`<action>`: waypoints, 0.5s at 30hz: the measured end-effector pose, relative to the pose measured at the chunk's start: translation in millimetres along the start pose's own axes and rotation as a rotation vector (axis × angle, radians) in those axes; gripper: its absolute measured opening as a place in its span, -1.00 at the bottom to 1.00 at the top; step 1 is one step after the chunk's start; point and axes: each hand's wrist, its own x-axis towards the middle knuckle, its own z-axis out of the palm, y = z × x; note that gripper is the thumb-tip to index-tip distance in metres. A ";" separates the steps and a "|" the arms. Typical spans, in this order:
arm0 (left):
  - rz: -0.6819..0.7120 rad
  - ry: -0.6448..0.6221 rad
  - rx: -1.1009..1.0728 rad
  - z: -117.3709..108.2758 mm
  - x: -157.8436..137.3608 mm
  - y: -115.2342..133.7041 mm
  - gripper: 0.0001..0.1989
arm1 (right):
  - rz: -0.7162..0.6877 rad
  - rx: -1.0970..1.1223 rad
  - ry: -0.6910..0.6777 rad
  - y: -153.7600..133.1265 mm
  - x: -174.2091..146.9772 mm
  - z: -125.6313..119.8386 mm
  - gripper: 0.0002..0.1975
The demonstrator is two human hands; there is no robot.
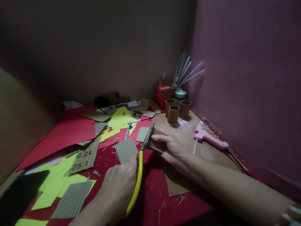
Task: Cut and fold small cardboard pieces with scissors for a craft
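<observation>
My left hand [118, 182] is closed around yellow-handled snips [139, 175], whose metal blades point up and away from me. The blades meet a small brown cardboard piece [157, 145], and they seem to be at its left edge. That piece is pinched between the thumb and fingers of my right hand [172, 149]. A greyish card strip [142, 134] shows just left of the blades. Beside my left hand lies a corrugated cardboard square [126, 150], ribs upward. A larger brown cardboard sheet [176, 182] lies beneath my right forearm.
A pink glue gun [209, 136] rests at the right by the wall. Several cardboard cups [174, 113] stand behind my right hand, near a red box [163, 95] and glue sticks [188, 70]. Red paper [68, 135], yellow paper [119, 116] and scraps cover the left.
</observation>
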 end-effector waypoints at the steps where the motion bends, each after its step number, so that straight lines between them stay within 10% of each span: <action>1: 0.007 0.018 0.001 2.0 0.5 -1.5 -0.73 | 0.003 0.004 0.004 -0.1 0.4 0.0 -0.73; 15: -0.079 0.319 -0.528 16.7 17.5 -24.5 -0.77 | 0.071 0.022 0.034 -3.2 -1.8 1.8 -0.80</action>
